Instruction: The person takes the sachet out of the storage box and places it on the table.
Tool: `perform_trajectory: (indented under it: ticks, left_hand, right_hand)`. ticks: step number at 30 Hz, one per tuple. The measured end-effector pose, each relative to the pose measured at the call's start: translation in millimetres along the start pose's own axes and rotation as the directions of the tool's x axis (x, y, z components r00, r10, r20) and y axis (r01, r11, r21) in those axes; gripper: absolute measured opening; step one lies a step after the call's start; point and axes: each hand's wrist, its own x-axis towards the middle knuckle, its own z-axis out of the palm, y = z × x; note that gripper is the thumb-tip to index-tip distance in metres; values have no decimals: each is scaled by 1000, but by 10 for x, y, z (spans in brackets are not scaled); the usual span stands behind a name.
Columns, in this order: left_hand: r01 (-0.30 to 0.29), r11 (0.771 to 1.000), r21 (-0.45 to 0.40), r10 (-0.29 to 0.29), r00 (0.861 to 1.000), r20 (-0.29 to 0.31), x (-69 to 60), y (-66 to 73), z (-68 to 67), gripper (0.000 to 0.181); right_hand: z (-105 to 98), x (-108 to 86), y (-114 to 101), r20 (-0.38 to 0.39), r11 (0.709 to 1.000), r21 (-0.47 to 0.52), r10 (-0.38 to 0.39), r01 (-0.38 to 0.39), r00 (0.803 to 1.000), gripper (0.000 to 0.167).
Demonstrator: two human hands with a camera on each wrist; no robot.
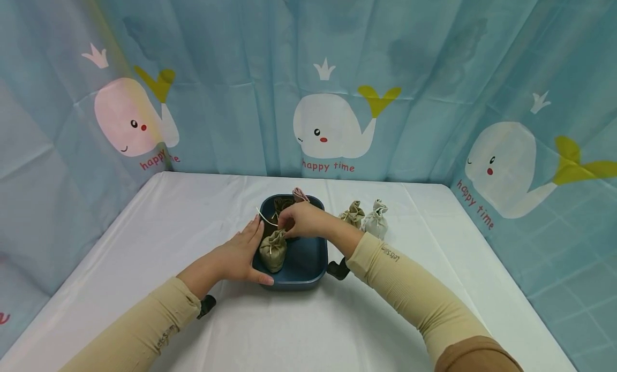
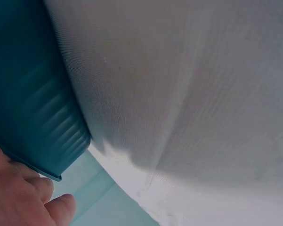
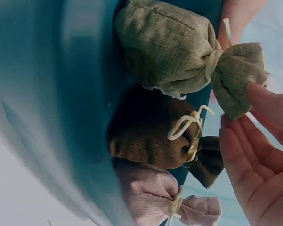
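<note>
A drawstring pouch of olive-beige cloth [image 1: 273, 254] stands inside a dark blue plastic bin [image 1: 308, 262]. My right hand [image 1: 305, 221] pinches its gathered top between thumb and fingers, plainly seen in the right wrist view, where the pouch [image 3: 167, 47] has a cream cord tied round its neck. A dark brown pouch [image 3: 150, 129] and a dusty pink pouch [image 3: 148, 193] sit beside it in the bin. On the bin's left rim my left hand [image 1: 236, 257] rests with fingers extended; the left wrist view shows part of that hand [image 2: 19, 193] against the bin's outer wall [image 2: 42, 108].
Right of the bin, a tan pouch [image 1: 354, 214] and a pale grey-white pouch [image 1: 376, 222] stand on the white-covered table [image 1: 308, 329], behind my right forearm. A blue curtain with whale prints [image 1: 241, 83] hangs around the table's back and sides.
</note>
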Motion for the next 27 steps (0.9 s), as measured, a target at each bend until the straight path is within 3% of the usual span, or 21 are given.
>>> perform_trajectory:
  ticks: [9, 27]
  left_hand:
    - [0, 1000, 4, 0, 1000, 12, -9, 2, -10, 136]
    - [-2, 1000, 16, 2, 1000, 12, -6, 9, -24, 134]
  right_hand:
    - [24, -2, -9, 6, 999, -24, -28, 28, 1000, 3]
    - [27, -26, -47, -62, 997, -64, -50, 46, 997, 8]
